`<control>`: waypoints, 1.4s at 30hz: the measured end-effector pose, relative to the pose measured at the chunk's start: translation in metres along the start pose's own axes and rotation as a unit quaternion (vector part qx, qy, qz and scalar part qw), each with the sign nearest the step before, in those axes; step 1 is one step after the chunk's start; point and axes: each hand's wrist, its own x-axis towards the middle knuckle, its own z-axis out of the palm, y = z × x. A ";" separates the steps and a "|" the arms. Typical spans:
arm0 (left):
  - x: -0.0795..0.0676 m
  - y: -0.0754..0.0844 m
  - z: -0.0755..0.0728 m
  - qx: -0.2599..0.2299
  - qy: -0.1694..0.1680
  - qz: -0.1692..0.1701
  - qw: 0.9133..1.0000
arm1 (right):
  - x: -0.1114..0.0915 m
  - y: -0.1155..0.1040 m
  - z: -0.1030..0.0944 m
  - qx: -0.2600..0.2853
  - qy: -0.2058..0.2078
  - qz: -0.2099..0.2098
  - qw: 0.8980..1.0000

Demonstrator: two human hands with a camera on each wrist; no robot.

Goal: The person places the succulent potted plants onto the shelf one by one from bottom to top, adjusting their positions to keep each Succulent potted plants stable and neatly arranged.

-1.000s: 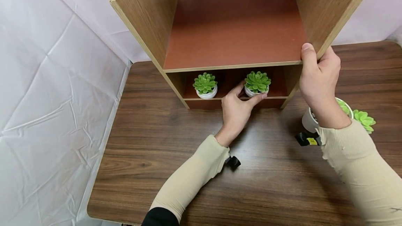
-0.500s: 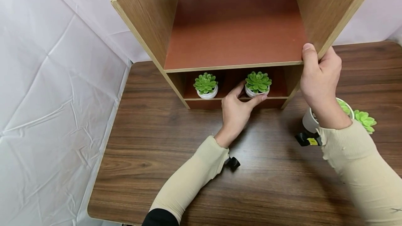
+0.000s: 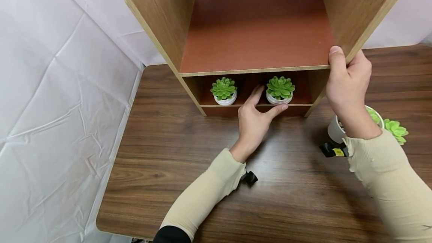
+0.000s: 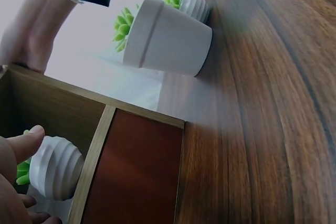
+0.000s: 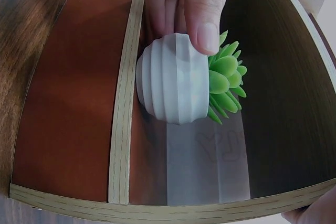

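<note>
In the head view, my left hand (image 3: 253, 121) is at the lower compartment of a wooden shelf unit (image 3: 256, 33), its fingers spread. They stand just left of a small potted succulent (image 3: 280, 89) in a ribbed white pot, and the thumb lies before the pot. A narrow gap shows between fingers and pot; whether the thumb touches it I cannot tell. The right wrist view shows the same white pot (image 5: 173, 82) upright on the lower shelf, close to the thumb (image 5: 205, 19). My right hand (image 3: 349, 81) grips the unit's right side panel, thumb on the middle shelf's front corner.
A matching potted succulent (image 3: 225, 91) sits in the lower compartment's left part. On the table (image 3: 152, 183), right of the unit, stand a larger white pot (image 3: 335, 130) with a green plant and another succulent (image 3: 396, 130), partly behind my right forearm.
My left hand's fingers and thumb have come slightly away from the right succulent's pot, which stays on the shelf. The right hand keeps its grip on the panel. The view has shifted slightly.
</note>
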 end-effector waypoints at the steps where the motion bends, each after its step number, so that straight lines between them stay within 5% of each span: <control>1: -0.001 0.000 -0.001 0.001 -0.001 0.005 1.000 | 0.000 0.000 0.000 -0.001 -0.001 -0.001 1.000; 21: -0.014 0.000 -0.017 0.024 0.006 0.090 0.996 | -0.001 -0.001 0.000 0.001 -0.005 0.005 1.000; 31: -0.019 -0.003 -0.025 -0.004 0.011 0.087 0.996 | 0.001 0.000 0.001 0.009 0.000 0.008 1.000; 42: -0.023 -0.005 -0.034 0.005 0.008 0.152 0.988 | -0.001 -0.001 0.000 -0.004 0.000 0.006 1.000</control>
